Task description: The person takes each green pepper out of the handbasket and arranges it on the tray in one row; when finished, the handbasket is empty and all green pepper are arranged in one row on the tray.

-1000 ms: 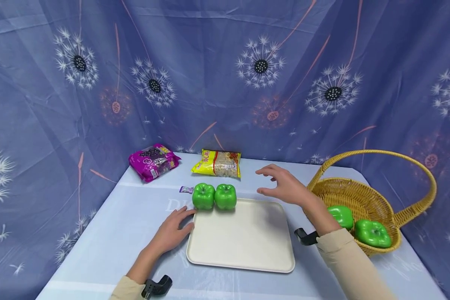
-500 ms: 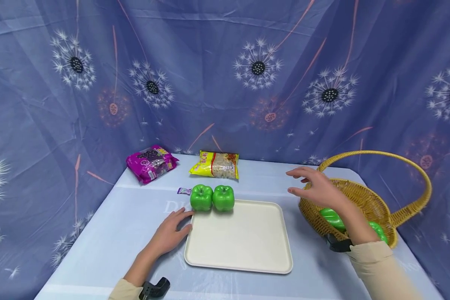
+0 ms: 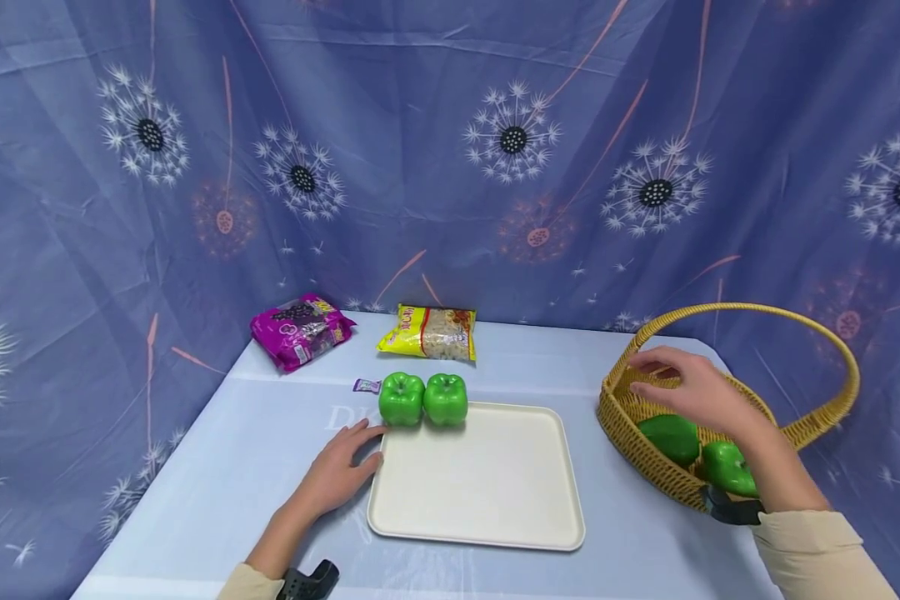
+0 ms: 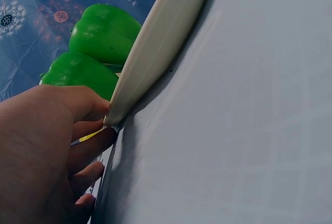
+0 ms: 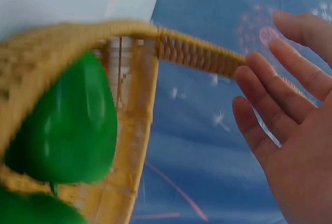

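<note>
Two green bell peppers [image 3: 402, 399] [image 3: 446, 400] stand side by side at the back left corner of the cream tray [image 3: 480, 483]. My left hand [image 3: 333, 473] rests beside the tray, its fingertips touching the left rim; the left wrist view shows the fingers [image 4: 93, 141] against the tray edge [image 4: 150, 53]. My right hand [image 3: 686, 387] hovers over the wicker basket [image 3: 645, 454], fingers spread and holding nothing. Inside the basket lie two more green bell peppers [image 3: 671, 439] [image 3: 727, 467], the nearer one partly hidden by my forearm. In the right wrist view one bell pepper [image 5: 72, 125] fills much of the basket.
A purple snack bag [image 3: 300, 332] and a yellow snack bag [image 3: 431, 332] lie at the back of the table [image 3: 285, 433]. A small purple wrapped sweet [image 3: 367, 386] is left of the peppers. The basket's tall handle [image 3: 765, 308] arches over it. A blue curtain [image 3: 420, 167] hangs behind.
My right hand has moved right, from above the tray's back right corner to over the basket. The left hand stays at the tray's rim.
</note>
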`<state>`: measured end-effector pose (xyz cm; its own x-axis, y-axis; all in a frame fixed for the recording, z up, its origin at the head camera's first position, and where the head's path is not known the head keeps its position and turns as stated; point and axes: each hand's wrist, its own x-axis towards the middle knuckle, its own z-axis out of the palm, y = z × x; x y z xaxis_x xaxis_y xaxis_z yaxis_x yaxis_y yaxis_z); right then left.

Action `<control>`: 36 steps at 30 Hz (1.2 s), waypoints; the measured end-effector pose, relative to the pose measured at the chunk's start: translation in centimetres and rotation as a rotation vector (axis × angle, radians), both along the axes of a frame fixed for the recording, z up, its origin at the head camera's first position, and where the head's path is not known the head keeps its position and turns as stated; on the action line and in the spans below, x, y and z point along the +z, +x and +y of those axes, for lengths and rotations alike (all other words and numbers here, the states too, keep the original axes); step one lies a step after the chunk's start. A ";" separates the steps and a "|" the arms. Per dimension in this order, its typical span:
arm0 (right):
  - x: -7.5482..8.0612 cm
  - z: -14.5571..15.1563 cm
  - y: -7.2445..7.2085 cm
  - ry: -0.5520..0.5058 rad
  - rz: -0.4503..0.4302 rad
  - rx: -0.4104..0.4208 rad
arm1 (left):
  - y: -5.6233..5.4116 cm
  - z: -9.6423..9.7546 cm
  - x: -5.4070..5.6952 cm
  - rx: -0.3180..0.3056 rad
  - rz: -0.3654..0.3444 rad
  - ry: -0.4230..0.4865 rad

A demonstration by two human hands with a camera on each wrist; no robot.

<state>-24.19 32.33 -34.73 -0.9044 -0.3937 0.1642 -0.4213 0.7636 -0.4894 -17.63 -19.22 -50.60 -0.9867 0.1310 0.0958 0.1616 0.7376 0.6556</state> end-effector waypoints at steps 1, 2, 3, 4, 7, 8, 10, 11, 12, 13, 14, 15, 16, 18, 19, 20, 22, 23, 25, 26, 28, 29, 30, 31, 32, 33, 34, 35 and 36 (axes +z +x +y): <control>0.2 0.3 0.2 0.009 -0.002 -0.009 | 0.0 0.0 0.0 0.002 -0.004 0.002; 0.5 0.7 0.4 0.018 -0.002 -0.018 | 0.0 0.0 0.0 0.004 -0.006 0.001; 0.7 1.0 0.6 0.026 -0.006 -0.027 | 0.0 0.0 -0.1 0.005 -0.005 -0.001; 0.9 1.4 0.7 0.033 -0.007 -0.034 | -0.1 0.0 -0.1 0.006 -0.004 -0.003; 1.0 2.7 1.0 0.056 -0.013 -0.057 | -0.1 0.0 -0.2 0.003 0.001 -0.003; 1.0 3.1 1.1 0.062 -0.019 -0.061 | -0.1 0.0 -0.2 0.001 0.003 -0.004; 0.8 4.0 1.3 0.073 -0.032 -0.063 | -0.1 0.0 -0.3 0.000 0.006 -0.002; 0.7 4.3 1.3 0.082 -0.038 -0.064 | -0.1 0.0 -0.3 0.000 0.005 -0.001; 0.6 4.7 1.3 0.088 -0.044 -0.060 | -0.1 0.0 -0.4 -0.001 0.005 -0.004; 0.4 4.9 1.2 0.096 -0.052 -0.056 | -0.1 -0.1 -0.4 0.000 0.005 -0.004; 0.3 5.2 1.2 0.101 -0.059 -0.052 | -0.1 -0.1 -0.4 0.001 0.004 -0.004; 0.1 5.4 1.1 0.107 -0.067 -0.047 | -0.1 -0.1 -0.4 0.002 0.003 -0.004; -0.1 5.7 1.0 0.114 -0.077 -0.041 | 0.0 -0.1 -0.4 0.003 0.004 -0.004; -0.5 6.1 0.9 0.122 -0.098 -0.028 | 0.0 -0.1 -0.4 0.005 0.007 -0.003; -0.7 6.2 0.9 0.126 -0.110 -0.022 | 0.0 -0.1 -0.4 0.005 0.009 0.000; -0.9 6.4 0.8 0.126 -0.126 -0.014 | 0.0 -0.1 -0.3 0.005 0.010 0.001; -1.3 6.7 0.7 0.114 -0.174 0.002 | 0.0 0.0 -0.3 0.004 0.013 0.001; -1.6 6.9 0.7 0.107 -0.201 0.008 | 0.0 0.0 -0.2 0.002 0.013 0.000; -2.0 7.3 0.5 0.089 -0.259 0.028 | -0.1 0.1 -0.2 -0.003 0.010 -0.001; -2.2 7.5 0.4 0.081 -0.287 0.041 | -0.1 0.1 -0.2 -0.003 0.007 -0.004; -2.5 7.8 0.1 0.071 -0.334 0.064 | -0.1 0.1 -0.2 -0.003 0.003 -0.004; -2.6 7.9 0.0 0.068 -0.357 0.074 | -0.1 0.1 -0.2 -0.002 0.001 -0.004; -2.7 8.1 -0.1 0.064 -0.377 0.085 | -0.1 0.1 -0.2 0.000 -0.002 -0.003; -2.8 8.2 -0.2 0.065 -0.394 0.092 | -0.1 0.1 -0.2 0.002 -0.002 -0.002; -2.9 8.3 -0.3 0.065 -0.408 0.094 | -0.1 0.1 -0.2 0.003 -0.003 -0.003; -2.9 8.4 -0.4 0.064 -0.424 0.095 | -0.1 0.1 -0.2 0.003 -0.003 -0.003; -3.0 8.4 -0.5 0.066 -0.436 0.097 | -0.1 0.1 -0.2 0.003 -0.003 -0.004; -3.0 8.5 -0.6 0.069 -0.450 0.099 | -0.1 0.1 -0.2 0.003 -0.005 -0.005; -3.0 8.6 -0.7 0.068 -0.462 0.106 | -0.2 0.0 -0.2 0.002 -0.004 -0.006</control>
<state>-24.87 40.88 -37.77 -0.8312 -0.4834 -0.2745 -0.2486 0.7649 -0.5942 -17.79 -19.18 -50.83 -0.9873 0.1300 0.0914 0.1581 0.7421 0.6514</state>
